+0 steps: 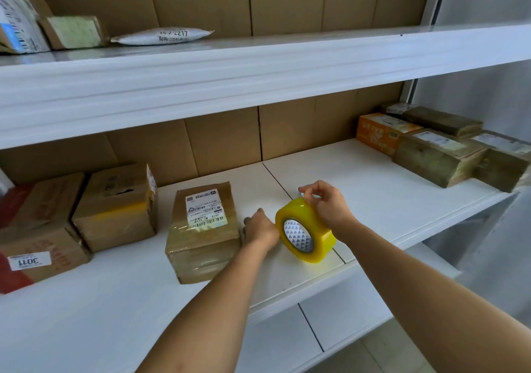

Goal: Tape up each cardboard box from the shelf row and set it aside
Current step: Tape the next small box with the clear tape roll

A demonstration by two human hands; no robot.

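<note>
I see a brown cardboard box [202, 233], glossy with clear tape over its top and front, white shipping label on top, corners a bit crushed. It sits flat on the white shelf [373, 188], mid row, just right of two other worn cartons [115, 208]. My left hand [260, 229] rests on the shelf just beside the box's right side; fingers curl down out of view, so I cannot tell if they touch it or how they are set. My right hand [327, 204] is on top of the yellow tape roll [304, 230], which stands on edge to the right of my left hand, fingers [309, 193] pressed together, pinching at the roll's upper rim. More taped boxes [439, 154] sit far right.
</note>
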